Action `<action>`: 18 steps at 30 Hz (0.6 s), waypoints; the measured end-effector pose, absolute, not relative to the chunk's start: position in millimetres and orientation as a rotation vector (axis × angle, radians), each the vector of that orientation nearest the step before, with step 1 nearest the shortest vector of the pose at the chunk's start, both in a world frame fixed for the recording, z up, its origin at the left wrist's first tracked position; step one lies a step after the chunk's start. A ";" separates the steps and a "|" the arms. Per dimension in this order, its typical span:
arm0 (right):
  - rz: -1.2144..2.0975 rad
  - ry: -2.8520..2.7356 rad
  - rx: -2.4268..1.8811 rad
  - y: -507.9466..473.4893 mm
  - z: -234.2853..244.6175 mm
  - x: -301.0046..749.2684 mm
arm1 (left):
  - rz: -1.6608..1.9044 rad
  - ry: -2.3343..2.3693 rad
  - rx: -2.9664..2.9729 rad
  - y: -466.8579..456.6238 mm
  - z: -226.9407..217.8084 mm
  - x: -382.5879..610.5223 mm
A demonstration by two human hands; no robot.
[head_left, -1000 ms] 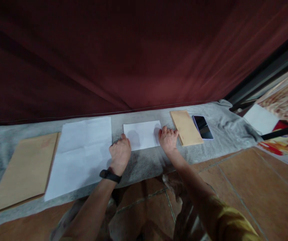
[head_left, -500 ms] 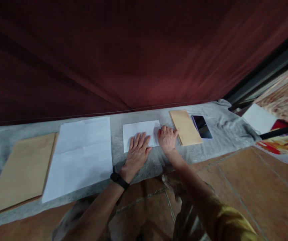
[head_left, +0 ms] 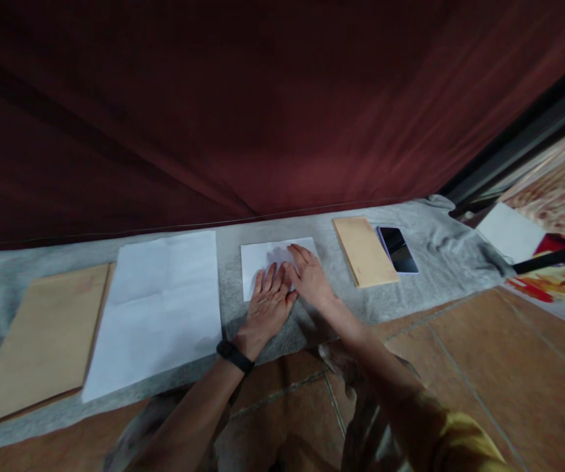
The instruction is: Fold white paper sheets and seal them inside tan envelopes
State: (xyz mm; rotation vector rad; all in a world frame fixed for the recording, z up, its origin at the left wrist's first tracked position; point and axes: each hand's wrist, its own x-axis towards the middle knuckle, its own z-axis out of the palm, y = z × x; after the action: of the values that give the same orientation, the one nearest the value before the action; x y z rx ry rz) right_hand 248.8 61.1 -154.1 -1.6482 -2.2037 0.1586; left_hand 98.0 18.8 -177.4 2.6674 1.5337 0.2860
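Note:
A folded white sheet of paper [head_left: 257, 252] lies on the grey cloth between my hands and the red curtain. My left hand [head_left: 269, 305] rests flat on its lower part, fingers spread, a black band around the wrist. Over the paper's right half is my right hand [head_left: 308, 275], fingers stretched out and its fingertips close to the left hand's fingers. Whether the right fingertips press on the paper or hover just above it, I cannot tell. Neither hand grips anything.
Large white sheets [head_left: 159, 314] lie to the left, beside big brown envelopes [head_left: 46, 334]. On the right are smaller tan envelopes [head_left: 365, 252] and a phone [head_left: 397, 250]. A dark red curtain [head_left: 263, 131] hangs behind the grey cloth [head_left: 440, 262]. Tiled floor [head_left: 479, 367] shows below.
My right hand has moved left from the paper's right edge onto its middle, and its curled fingers have straightened. My left hand has stayed in place.

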 end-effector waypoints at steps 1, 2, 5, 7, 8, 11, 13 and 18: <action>0.218 -2.268 -1.539 60.1 -158.8 242.5 | 0.252 1.495 2.679 18.4 -176.1 97.2; 0.261 -2.315 -1.470 59.1 -164.1 237.1 | 0.222 1.464 2.689 18.0 -174.8 96.4; 0.344 -2.331 -1.476 57.9 -177.7 228.4 | 0.183 1.423 2.721 17.2 -173.0 94.6; 0.353 -2.301 -1.552 58.8 -182.0 229.3 | 0.198 1.441 2.735 17.2 -174.4 94.5; 0.339 -2.293 -1.586 59.5 -182.6 231.1 | 0.211 1.451 2.737 17.5 -176.0 94.8; 0.237 -2.289 -1.670 61.6 -181.1 238.9 | 0.267 1.521 2.707 18.6 -182.2 96.7; 0.161 -2.294 -1.712 62.6 -180.0 244.1 | 0.313 1.596 2.665 19.1 -185.5 98.1; 0.068 -2.252 -1.795 63.3 -183.1 252.7 | 0.404 1.748 2.541 17.3 -186.4 97.7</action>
State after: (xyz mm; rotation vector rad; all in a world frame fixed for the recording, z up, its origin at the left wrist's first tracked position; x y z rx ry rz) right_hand 252.7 63.3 -183.1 -1.7951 -2.2519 0.0677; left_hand 97.7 17.3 -186.4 2.5409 1.7484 0.4039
